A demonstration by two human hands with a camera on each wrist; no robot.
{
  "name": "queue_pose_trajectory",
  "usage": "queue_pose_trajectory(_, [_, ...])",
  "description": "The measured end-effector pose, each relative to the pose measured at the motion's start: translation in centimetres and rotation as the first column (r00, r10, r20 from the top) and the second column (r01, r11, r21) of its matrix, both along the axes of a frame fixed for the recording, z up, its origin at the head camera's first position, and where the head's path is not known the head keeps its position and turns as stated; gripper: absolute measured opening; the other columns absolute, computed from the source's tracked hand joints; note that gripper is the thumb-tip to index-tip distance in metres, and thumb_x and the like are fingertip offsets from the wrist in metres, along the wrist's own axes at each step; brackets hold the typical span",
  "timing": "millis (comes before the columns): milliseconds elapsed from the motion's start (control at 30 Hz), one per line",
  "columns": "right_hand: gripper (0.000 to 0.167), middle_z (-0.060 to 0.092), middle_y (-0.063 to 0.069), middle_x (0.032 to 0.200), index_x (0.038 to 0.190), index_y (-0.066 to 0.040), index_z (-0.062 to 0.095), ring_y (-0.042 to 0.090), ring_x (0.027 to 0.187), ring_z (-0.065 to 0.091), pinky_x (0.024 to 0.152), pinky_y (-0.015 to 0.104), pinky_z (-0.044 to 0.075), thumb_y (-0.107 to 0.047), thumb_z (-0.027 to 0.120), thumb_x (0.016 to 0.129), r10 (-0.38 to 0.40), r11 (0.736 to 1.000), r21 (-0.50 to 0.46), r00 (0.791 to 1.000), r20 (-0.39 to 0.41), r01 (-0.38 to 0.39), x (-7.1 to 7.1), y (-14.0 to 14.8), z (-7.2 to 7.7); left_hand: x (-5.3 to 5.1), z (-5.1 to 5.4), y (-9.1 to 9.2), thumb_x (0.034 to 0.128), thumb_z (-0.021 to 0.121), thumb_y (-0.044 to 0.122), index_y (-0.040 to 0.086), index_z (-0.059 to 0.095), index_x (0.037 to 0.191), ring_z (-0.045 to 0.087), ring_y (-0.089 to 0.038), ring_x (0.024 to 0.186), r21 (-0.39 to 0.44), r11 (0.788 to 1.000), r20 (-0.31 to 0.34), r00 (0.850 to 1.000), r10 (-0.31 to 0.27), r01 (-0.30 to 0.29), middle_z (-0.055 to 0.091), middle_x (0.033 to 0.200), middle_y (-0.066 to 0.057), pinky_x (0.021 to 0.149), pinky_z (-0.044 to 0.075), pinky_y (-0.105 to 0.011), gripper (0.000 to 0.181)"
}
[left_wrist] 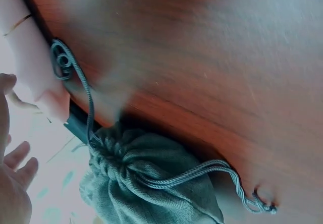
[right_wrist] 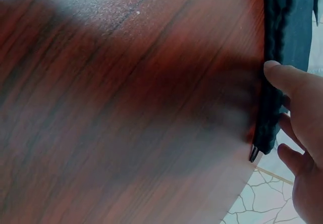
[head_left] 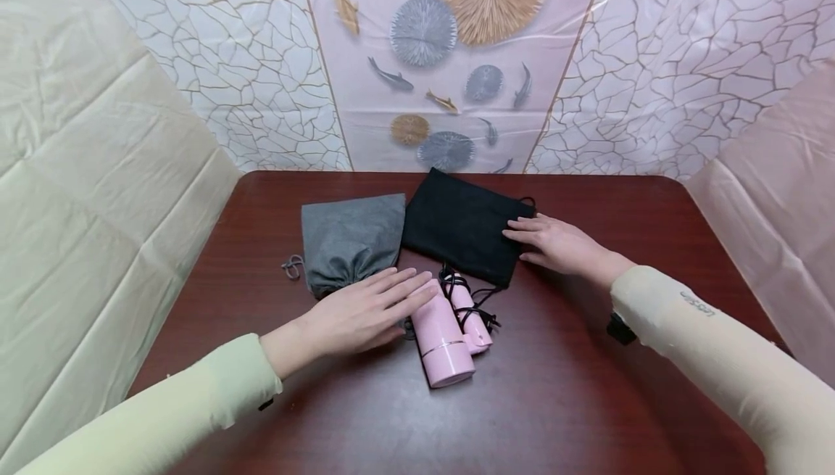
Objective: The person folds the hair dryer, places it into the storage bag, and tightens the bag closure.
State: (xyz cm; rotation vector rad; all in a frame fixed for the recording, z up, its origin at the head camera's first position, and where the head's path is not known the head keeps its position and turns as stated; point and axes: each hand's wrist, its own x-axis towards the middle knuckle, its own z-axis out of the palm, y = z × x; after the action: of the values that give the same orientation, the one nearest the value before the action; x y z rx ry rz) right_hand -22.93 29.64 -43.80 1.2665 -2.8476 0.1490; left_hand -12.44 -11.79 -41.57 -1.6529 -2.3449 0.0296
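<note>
My left hand (head_left: 357,315) is stretched out over the upper end of a pink hair dryer (head_left: 443,341), fingers extended; whether they touch it I cannot tell. Its folded pink handle (head_left: 471,319), wrapped in black cord, lies alongside. Beside that hand is a grey drawstring bag (head_left: 352,236), its gathered mouth (left_wrist: 118,158) clear in the left wrist view. My right hand (head_left: 562,244) rests its fingers on the right edge of a black drawstring bag (head_left: 463,225). In the right wrist view the thumb lies on the black cloth (right_wrist: 275,32), the other fingers loosely bent.
Everything lies on a dark red wooden table (head_left: 554,388). A patterned cloth backdrop (head_left: 274,62) hangs behind it, with pale cloth walls on the left (head_left: 72,170) and right (head_left: 776,163).
</note>
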Motion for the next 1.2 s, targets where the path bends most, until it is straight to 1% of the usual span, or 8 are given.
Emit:
queue_pose_trajectory(100, [0.045, 0.065, 0.026, 0.143, 0.138, 0.002, 0.070, 0.045, 0.137, 0.058, 0.118, 0.065, 0.039, -0.008, 0.081, 0.094, -0.004, 1.000, 0.025, 1.000, 0.001, 0.004, -0.1, 0.0, -0.2, 0.5, -0.1, 0.1, 0.0991, 0.075, 0.031, 0.003, 0.038, 0.164, 0.049, -0.033, 0.150, 0.029, 0.999, 0.025, 0.999, 0.037, -0.038, 0.044, 0.166, -0.017, 0.125, 0.038, -0.046, 0.080])
queue_pose_trajectory(267, [0.033, 0.071, 0.024, 0.133, 0.128, 0.001, 0.076, 0.043, 0.129, 0.065, 0.116, 0.064, 0.042, -0.007, 0.078, 0.096, -0.015, 0.999, 0.037, 1.000, -0.018, 0.016, -0.1, 0.5, -0.5, 1.2, -0.3, 0.3, 0.1004, 0.074, 0.033, 0.003, 0.036, 0.165, 0.049, -0.033, 0.149, 0.057, 0.996, 0.068, 0.996, 0.057, -0.061, 0.045, 0.166, -0.017, 0.125, 0.037, -0.045, 0.080])
queue_pose_trajectory(500, [0.023, 0.076, 0.020, 0.119, 0.116, 0.001, 0.081, 0.040, 0.115, 0.069, 0.106, 0.058, 0.052, -0.007, 0.079, 0.095, -0.026, 1.000, 0.003, 0.997, -0.077, 0.026, 0.0, 1.8, -0.5, 2.1, -0.8, 0.6, 0.1015, 0.072, 0.038, 0.003, 0.042, 0.161, 0.051, -0.032, 0.148, 0.077, 0.996, 0.082, 0.996, 0.048, -0.055, 0.050, 0.161, -0.017, 0.124, 0.039, -0.045, 0.075])
queue_pose_trajectory(733, [0.015, 0.078, 0.014, 0.106, 0.107, -0.002, 0.082, 0.035, 0.103, 0.073, 0.095, 0.054, 0.059, -0.006, 0.080, 0.093, -0.052, 0.999, -0.023, 0.994, -0.101, 0.050, 0.7, 3.3, 0.2, 3.2, -1.2, 1.3, 0.1025, 0.069, 0.043, 0.004, 0.048, 0.158, 0.053, -0.032, 0.146, 0.070, 0.997, 0.067, 0.997, 0.030, -0.035, 0.052, 0.160, -0.016, 0.121, 0.043, -0.047, 0.071])
queue_pose_trajectory(867, [0.014, 0.078, 0.013, 0.105, 0.108, -0.004, 0.082, 0.035, 0.102, 0.074, 0.091, 0.055, 0.060, -0.009, 0.078, 0.096, -0.124, 0.992, -0.034, 0.991, -0.050, 0.123, 1.3, 4.1, 0.9, 3.3, -1.5, 1.5, 0.1024, 0.069, 0.044, 0.005, 0.048, 0.159, 0.053, -0.032, 0.146, 0.081, 0.996, 0.064, 0.997, 0.030, -0.035, 0.053, 0.160, -0.015, 0.119, 0.044, -0.048, 0.071])
queue_pose_trajectory(1000, [0.018, 0.079, 0.015, 0.111, 0.114, -0.003, 0.081, 0.036, 0.105, 0.075, 0.092, 0.057, 0.059, -0.011, 0.074, 0.099, -0.216, 0.974, -0.057, 0.976, 0.040, 0.218, 1.8, 4.6, 2.1, 3.3, -1.4, 1.7, 0.1020, 0.070, 0.044, 0.005, 0.048, 0.159, 0.053, -0.033, 0.146, 0.102, 0.994, 0.085, 0.996, 0.022, -0.030, 0.053, 0.159, -0.016, 0.120, 0.044, -0.049, 0.072])
queue_pose_trajectory(1067, [0.019, 0.079, 0.016, 0.112, 0.115, -0.003, 0.080, 0.035, 0.103, 0.076, 0.091, 0.057, 0.060, -0.010, 0.073, 0.100, -0.235, 0.967, -0.086, 0.970, 0.067, 0.240, 1.9, 4.8, 2.7, 3.4, -1.3, 1.8, 0.1012, 0.070, 0.047, 0.005, 0.047, 0.159, 0.052, -0.034, 0.146, 0.103, 0.994, 0.102, 0.995, 0.023, -0.033, 0.052, 0.160, -0.017, 0.120, 0.044, -0.050, 0.075])
queue_pose_trajectory(1200, [0.018, 0.080, 0.014, 0.110, 0.116, -0.003, 0.081, 0.030, 0.097, 0.077, 0.086, 0.053, 0.060, -0.009, 0.073, 0.100, -0.253, 0.952, -0.153, 0.963, 0.089, 0.264, 2.0, 5.3, 4.0, 3.6, -1.3, 2.1, 0.0967, 0.070, 0.062, 0.006, 0.046, 0.161, 0.051, -0.035, 0.147, 0.100, 0.994, 0.129, 0.991, 0.034, -0.047, 0.050, 0.161, -0.017, 0.121, 0.042, -0.051, 0.088])
